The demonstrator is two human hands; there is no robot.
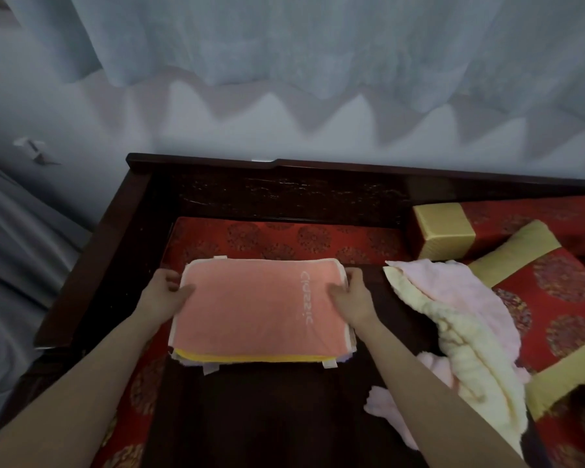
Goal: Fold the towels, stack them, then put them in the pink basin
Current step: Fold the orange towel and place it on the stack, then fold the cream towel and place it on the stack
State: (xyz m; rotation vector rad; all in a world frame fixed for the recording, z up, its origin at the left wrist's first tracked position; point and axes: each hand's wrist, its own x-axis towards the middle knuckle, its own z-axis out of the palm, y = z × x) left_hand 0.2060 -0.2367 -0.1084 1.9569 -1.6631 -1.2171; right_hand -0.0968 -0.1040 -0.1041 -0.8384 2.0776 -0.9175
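Note:
A stack of folded towels (257, 312) lies on the red patterned seat, a salmon-pink towel with white lettering on top and a yellow one showing at its front edge. My left hand (164, 292) grips the stack's left edge, thumb on top. My right hand (353, 295) grips the right edge the same way. To the right lies a loose heap of unfolded towels, a pale pink one (453, 292) and a cream one (466, 363). No pink basin is in view.
A dark wooden bench frame (284, 190) runs behind and to the left of the seat. Red and gold cushions (554, 298) and a gold bolster (443, 231) sit at the right. A dark cloth (267, 410) covers the near seat. Pale curtains hang behind.

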